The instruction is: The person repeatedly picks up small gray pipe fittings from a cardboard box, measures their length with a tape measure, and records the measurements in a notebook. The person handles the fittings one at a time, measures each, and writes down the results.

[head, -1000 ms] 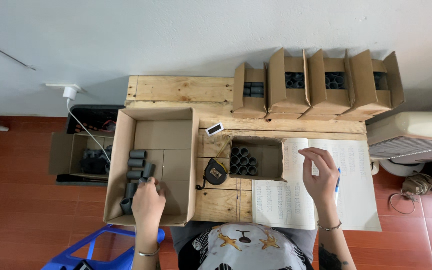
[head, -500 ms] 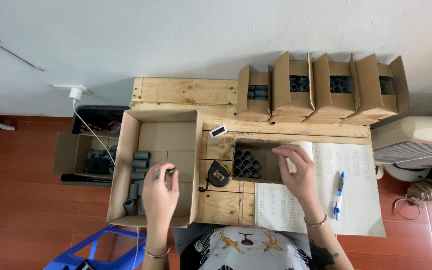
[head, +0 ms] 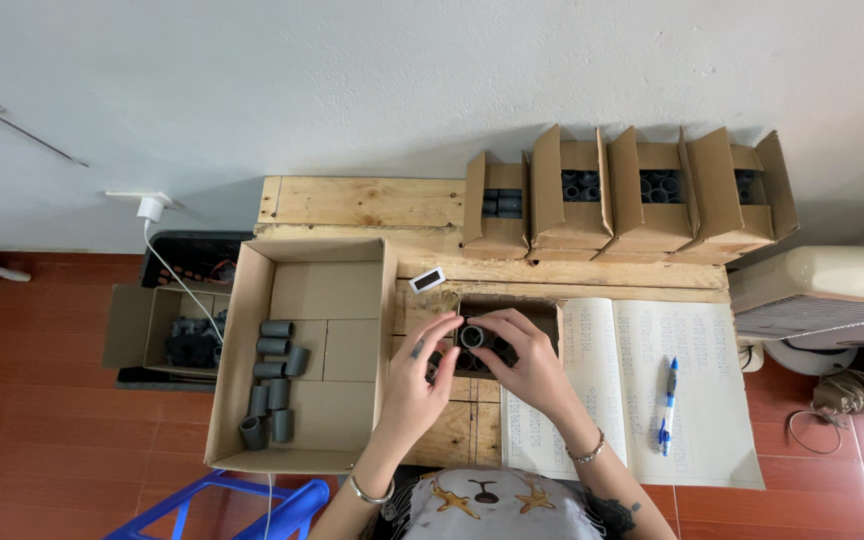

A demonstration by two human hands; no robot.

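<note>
Wooden pallet table fills the centre; a large open carton at 9 o'clock holds loose grey pipe fittings along its left side. Four small flap-open cartons of the same fittings line up at 1 o'clock. Open ledger with a blue pen lies at 4 o'clock. A small dark box packed with fittings sits dead centre, and both hands meet over it. Left hand and right hand pinch one grey fitting between the fingertips, end-on to the camera, just above the box. Step looks like checking or seating a fitting at the small box; next move likely calls for lining it up with a free slot, which the hands hide.
</note>
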